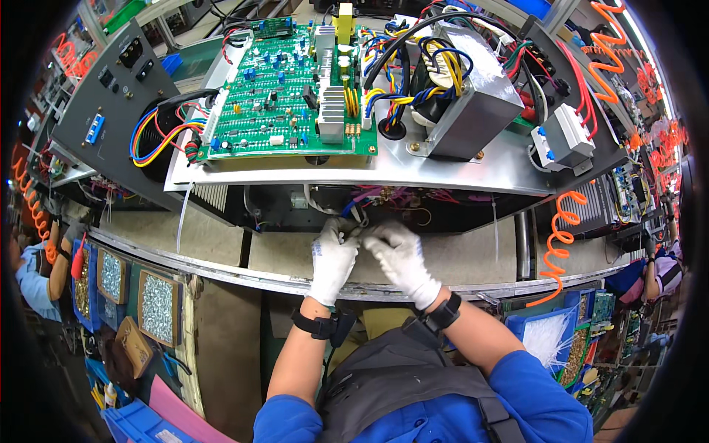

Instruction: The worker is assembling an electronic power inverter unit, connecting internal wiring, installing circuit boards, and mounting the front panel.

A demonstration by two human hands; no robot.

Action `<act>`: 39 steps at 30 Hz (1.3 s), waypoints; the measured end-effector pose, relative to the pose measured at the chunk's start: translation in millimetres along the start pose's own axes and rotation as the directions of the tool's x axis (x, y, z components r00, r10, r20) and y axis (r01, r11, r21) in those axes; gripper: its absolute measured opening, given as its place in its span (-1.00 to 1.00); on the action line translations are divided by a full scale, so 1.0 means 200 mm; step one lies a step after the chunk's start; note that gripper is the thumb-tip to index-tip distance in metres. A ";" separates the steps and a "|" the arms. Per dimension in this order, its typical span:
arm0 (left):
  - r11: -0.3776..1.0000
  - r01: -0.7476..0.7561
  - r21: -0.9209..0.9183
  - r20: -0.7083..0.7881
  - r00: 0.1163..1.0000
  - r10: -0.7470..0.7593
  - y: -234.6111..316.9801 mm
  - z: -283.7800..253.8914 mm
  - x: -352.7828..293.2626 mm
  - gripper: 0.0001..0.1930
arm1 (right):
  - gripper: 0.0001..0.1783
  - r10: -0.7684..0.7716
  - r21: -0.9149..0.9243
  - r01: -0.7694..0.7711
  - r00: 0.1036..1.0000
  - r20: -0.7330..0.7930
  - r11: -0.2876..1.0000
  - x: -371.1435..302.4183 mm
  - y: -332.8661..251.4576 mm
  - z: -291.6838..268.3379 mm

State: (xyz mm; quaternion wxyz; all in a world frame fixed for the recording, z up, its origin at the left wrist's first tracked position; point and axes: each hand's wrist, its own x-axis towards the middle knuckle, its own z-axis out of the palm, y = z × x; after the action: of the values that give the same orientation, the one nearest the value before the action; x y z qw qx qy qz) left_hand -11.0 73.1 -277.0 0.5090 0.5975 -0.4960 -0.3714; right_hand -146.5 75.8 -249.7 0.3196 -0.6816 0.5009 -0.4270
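Two risks, I judge: the open metal chassis (443, 166) edge could chafe the wire bundle (360, 215); the gloved left hand (334, 258) and right hand (402, 258), pinched shut on it below, might overpull a connector.

White knit work gloves on both hands, left hand (332, 258) and right hand (402, 260), cuffs ending at the wrists. Black strap band (319, 325) on the left wrist with a small black box at its side; similar black band (442, 314) on the right wrist. Forearms bare. Short blue sleeves (532, 391) at both shoulders. Dark grey apron or vest (399, 384) over the chest, grey strap crossing the right shoulder.
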 end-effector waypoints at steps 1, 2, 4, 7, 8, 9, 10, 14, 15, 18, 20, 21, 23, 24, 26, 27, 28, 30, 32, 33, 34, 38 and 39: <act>1.000 -0.002 -0.001 0.005 1.000 0.002 -0.01 -0.01 0.00 -0.88 | -0.84 0.104 0.076 -0.108 0.993 0.061 0.991 -0.03 0.00 0.00; 0.990 0.124 0.061 0.040 0.991 -0.127 -0.01 -0.03 0.00 -0.87 | -0.83 0.200 0.146 -0.218 0.971 0.130 0.965 -0.05 -0.01 0.00; 0.960 0.244 0.136 0.061 0.965 -0.254 -0.03 -0.06 0.00 -0.84 | -0.81 0.203 0.174 -0.229 0.967 0.153 0.958 -0.04 0.03 -0.06; 0.907 -0.316 0.277 0.187 0.944 0.272 -0.03 -0.11 -0.05 -0.72 | -0.50 0.039 -0.009 -0.038 0.972 0.234 0.999 0.03 0.14 -0.14; 0.903 -0.321 0.285 0.199 0.942 0.271 -0.01 -0.10 -0.06 -0.72 | -0.36 -0.098 -0.127 0.134 0.962 0.254 0.983 0.06 0.19 -0.15; 0.862 -0.403 0.307 0.274 0.905 0.325 0.00 -0.10 -0.04 -0.74 | -0.36 -0.103 -0.112 0.133 0.965 0.242 0.985 0.09 0.21 -0.14; 0.815 -0.482 0.322 0.351 0.860 0.370 0.02 -0.10 -0.03 -0.76 | -0.27 -0.128 -0.286 0.237 0.927 0.354 0.929 0.11 0.23 -0.13; 0.758 -0.568 0.322 0.483 0.787 0.385 0.03 -0.06 0.07 -0.84 | -0.12 0.078 -0.534 0.301 0.815 0.574 0.790 0.18 0.25 -0.10; 0.754 -0.563 0.339 0.485 0.791 0.373 0.03 -0.04 0.09 -0.84 | -0.18 0.070 -0.616 0.369 0.819 0.569 0.696 0.18 0.23 -0.10; 0.423 -0.653 0.628 0.503 0.756 0.420 0.12 0.10 0.08 -0.90 | -0.25 -0.065 -0.613 0.284 0.933 0.354 0.738 0.16 0.36 0.02; 0.462 -0.695 0.551 0.513 0.718 0.469 0.12 0.05 0.03 -0.92 | -0.30 -0.051 -0.602 0.242 0.947 0.317 0.761 0.14 0.35 0.05; 0.461 -0.695 0.551 0.516 0.719 0.466 0.11 0.02 -0.01 -0.92 | -0.29 0.006 -0.607 0.183 0.955 0.296 0.773 0.13 0.31 0.05; 0.933 -0.070 0.352 0.360 0.931 -0.065 0.09 -0.02 -0.08 -0.85 | -0.26 -0.010 -0.606 0.148 0.974 0.224 0.782 0.10 0.29 0.06; 0.935 -0.077 0.346 0.361 0.931 -0.056 0.10 -0.03 -0.09 -0.85 | -0.26 -0.015 -0.611 0.150 0.975 0.220 0.777 0.09 0.31 0.07; 0.887 -0.270 0.374 0.284 0.944 0.168 0.10 -0.04 -0.12 -0.79 | -0.25 -0.128 -0.579 0.234 0.967 0.219 0.781 0.09 0.31 0.07; 0.836 -0.445 0.322 0.242 0.892 0.382 0.03 -0.08 -0.14 -0.77 | -0.31 -0.170 -0.492 0.263 0.959 0.226 0.830 0.08 0.28 0.05; 0.930 -0.259 0.260 0.176 0.960 0.218 0.07 -0.13 -0.20 -0.71 | -0.42 -0.199 -0.387 0.237 0.971 0.136 0.891 0.04 0.25 0.03; 0.958 -0.114 0.263 0.099 0.991 0.091 0.02 -0.26 -0.30 -0.71 | -0.54 -0.100 -0.235 0.078 0.992 -0.083 0.969 -0.06 0.27 0.06; 0.966 0.197 0.168 0.142 0.965 -0.221 0.04 -0.41 -0.44 -0.74 | -0.63 -0.109 -0.347 0.101 0.994 -0.004 0.932 -0.06 0.33 0.10; 0.967 0.101 0.235 0.158 0.977 -0.140 0.03 -0.47 -0.49 -0.75 | -0.62 -0.109 -0.444 0.132 0.991 0.078 0.886 -0.03 0.33 0.12; 0.953 0.001 0.302 0.175 0.983 -0.057 0.01 -0.52 -0.55 -0.75 | -0.62 -0.121 -0.445 0.136 0.991 0.062 0.885 0.01 0.32 0.16; 0.960 0.261 0.103 0.055 0.962 -0.268 0.01 -0.68 -0.79 -0.77 | -0.26 0.341 -0.317 -0.324 0.940 -0.002 0.891 0.14 0.25 0.23; 0.962 0.250 0.109 0.057 0.965 -0.257 0.04 -0.70 -0.83 -0.77 | -0.27 0.396 -0.380 -0.358 0.918 0.023 0.853 0.14 0.23 0.22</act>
State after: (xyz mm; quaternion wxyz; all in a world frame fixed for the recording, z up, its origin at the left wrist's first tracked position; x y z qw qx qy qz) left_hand 81.5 267.9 -251.3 0.4085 0.6678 -0.4510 -0.4288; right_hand -121.6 35.3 -301.9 0.2884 -0.6385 0.6790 -0.2196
